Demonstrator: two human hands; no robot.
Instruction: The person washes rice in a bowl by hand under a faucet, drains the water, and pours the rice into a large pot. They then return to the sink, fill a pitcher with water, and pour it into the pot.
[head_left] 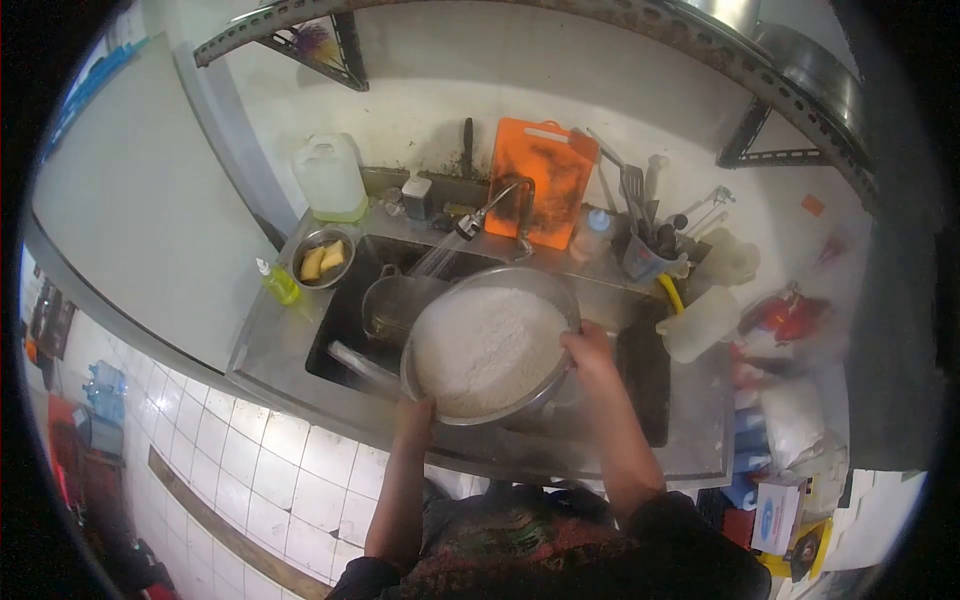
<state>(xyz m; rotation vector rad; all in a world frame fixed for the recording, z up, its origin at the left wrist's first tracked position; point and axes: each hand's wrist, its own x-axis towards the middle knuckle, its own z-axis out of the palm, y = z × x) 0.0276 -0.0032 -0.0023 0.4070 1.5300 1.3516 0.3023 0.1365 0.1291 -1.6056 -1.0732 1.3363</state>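
Observation:
Both my hands hold a wide metal bowl (575,300) tilted over the sink. White, fine-grained stuff like rice (490,345) fills much of it. My left hand (417,418) grips the near left rim, and my right hand (588,348) is closed on the right rim; the fingers under the bowl are hidden. Just behind the bowl, water runs from the faucet (468,225) into the left basin. A pot (385,300) sits in that basin under the stream, partly covered by the bowl.
On the counter's left stand a small bowl with yellow sponges (322,260), a dish soap bottle (278,283) and a plastic jug (330,180). An orange cutting board (540,180) leans on the wall beside a utensil container (645,262). A metal shelf (600,15) hangs overhead.

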